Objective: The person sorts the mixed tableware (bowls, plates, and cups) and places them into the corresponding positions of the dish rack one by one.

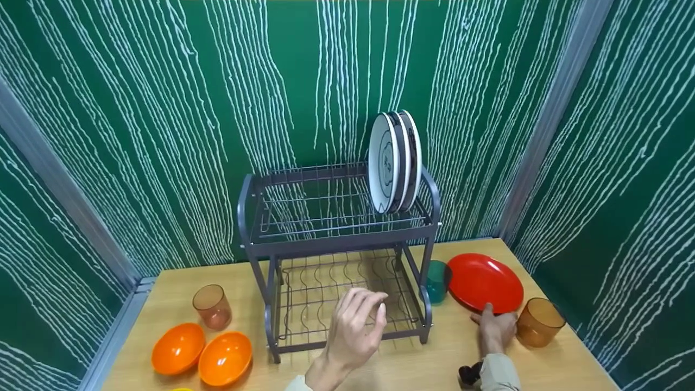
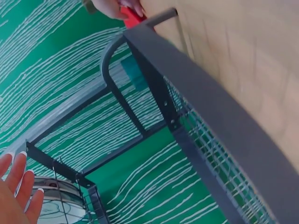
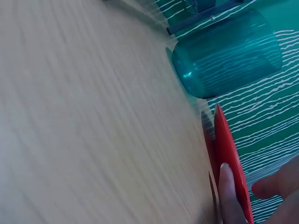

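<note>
A red plate (image 1: 485, 282) lies on the right side of the table. My right hand (image 1: 495, 330) is at its near rim, and in the right wrist view the fingers and thumb lie on either side of the plate's edge (image 3: 229, 144). My left hand (image 1: 353, 328) is raised before the dark two-tier dish rack (image 1: 339, 241), fingers loosely bent around nothing. Several white plates with dark patterns (image 1: 395, 163) stand on edge at the right of the upper tier. In the left wrist view, the left fingers (image 2: 21, 182) appear near those plates.
A green cup (image 1: 436, 282) stands between rack and red plate; an amber cup (image 1: 539, 323) is right of my right hand. Two orange bowls (image 1: 225, 358) and a brownish cup (image 1: 212, 307) sit left of the rack. Green, white-streaked walls (image 1: 304, 81) enclose the table.
</note>
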The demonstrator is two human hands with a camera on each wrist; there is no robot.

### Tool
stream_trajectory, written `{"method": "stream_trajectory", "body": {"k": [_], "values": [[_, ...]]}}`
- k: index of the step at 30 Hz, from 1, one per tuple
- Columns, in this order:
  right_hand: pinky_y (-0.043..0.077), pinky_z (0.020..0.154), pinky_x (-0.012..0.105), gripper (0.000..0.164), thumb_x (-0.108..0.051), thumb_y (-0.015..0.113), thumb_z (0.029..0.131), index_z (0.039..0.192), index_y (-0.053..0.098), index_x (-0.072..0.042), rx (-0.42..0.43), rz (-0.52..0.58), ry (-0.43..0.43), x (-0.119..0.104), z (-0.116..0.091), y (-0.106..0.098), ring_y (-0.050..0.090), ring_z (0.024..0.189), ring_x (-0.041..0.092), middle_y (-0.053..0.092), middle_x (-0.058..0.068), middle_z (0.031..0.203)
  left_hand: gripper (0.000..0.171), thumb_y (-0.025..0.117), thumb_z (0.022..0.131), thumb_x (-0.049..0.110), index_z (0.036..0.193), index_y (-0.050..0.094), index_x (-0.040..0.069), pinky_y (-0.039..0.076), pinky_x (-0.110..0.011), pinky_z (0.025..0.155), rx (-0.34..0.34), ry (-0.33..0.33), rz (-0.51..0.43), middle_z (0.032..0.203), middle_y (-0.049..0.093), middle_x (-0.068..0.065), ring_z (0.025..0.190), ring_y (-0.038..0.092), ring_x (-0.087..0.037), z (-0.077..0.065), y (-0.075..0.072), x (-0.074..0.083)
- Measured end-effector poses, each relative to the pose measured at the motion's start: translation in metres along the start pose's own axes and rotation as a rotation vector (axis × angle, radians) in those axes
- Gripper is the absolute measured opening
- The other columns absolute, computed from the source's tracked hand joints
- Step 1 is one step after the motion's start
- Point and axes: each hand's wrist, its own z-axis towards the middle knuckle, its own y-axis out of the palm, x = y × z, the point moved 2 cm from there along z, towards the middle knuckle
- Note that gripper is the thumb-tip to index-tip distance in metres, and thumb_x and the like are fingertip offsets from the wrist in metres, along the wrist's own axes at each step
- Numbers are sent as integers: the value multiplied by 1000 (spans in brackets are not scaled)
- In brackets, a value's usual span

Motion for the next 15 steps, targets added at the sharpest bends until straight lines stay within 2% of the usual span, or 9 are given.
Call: {"method": "stream_trajectory", "body": {"k": [2, 6, 9, 11, 13, 15], "values": [[25, 109, 52, 66, -30, 48, 97, 143, 20, 8, 21, -18, 12, 0, 2, 1, 42, 125, 42, 60, 28, 113, 21, 58, 87, 13, 106, 67, 12, 43, -21, 83, 10, -12, 0, 96, 64, 6, 92, 56, -10, -4, 3, 2], [25, 110, 50, 64, -23, 49, 96, 143, 19, 8, 43, -4, 47, 0, 6, 3, 44, 124, 41, 45, 32, 133, 20, 59, 86, 13, 105, 66, 12, 42, -19, 85, 9, -38, -29, 96, 64, 7, 92, 55, -8, -11, 9, 7], [31, 107, 45, 66, -19, 46, 97, 147, 10, 4, 40, 41, 68, 1, 9, 5, 57, 112, 36, 35, 32, 141, 20, 60, 86, 11, 104, 66, 11, 42, -17, 84, 4, -60, -62, 94, 63, 7, 91, 55, -8, -17, 15, 11], [36, 104, 43, 69, -18, 43, 97, 148, 1, 0, 25, 75, 68, 1, 11, 7, 60, 108, 35, 27, 31, 146, 20, 60, 86, 10, 104, 66, 12, 43, -16, 82, 3, -76, -70, 92, 62, 8, 89, 55, -7, -20, 19, 14], [35, 104, 44, 72, -16, 41, 97, 149, -6, -2, 17, 110, 55, 0, 13, 9, 54, 116, 36, 18, 30, 150, 20, 60, 86, 9, 104, 66, 12, 43, -15, 79, 2, -98, -84, 91, 62, 8, 88, 55, -6, -24, 23, 16], [31, 106, 46, 72, -14, 40, 97, 148, -9, -3, 13, 157, 32, -1, 15, 11, 42, 127, 38, 10, 28, 153, 20, 60, 86, 8, 105, 66, 13, 43, -14, 78, 1, -115, -93, 90, 62, 8, 88, 55, -6, -27, 27, 19]]}}
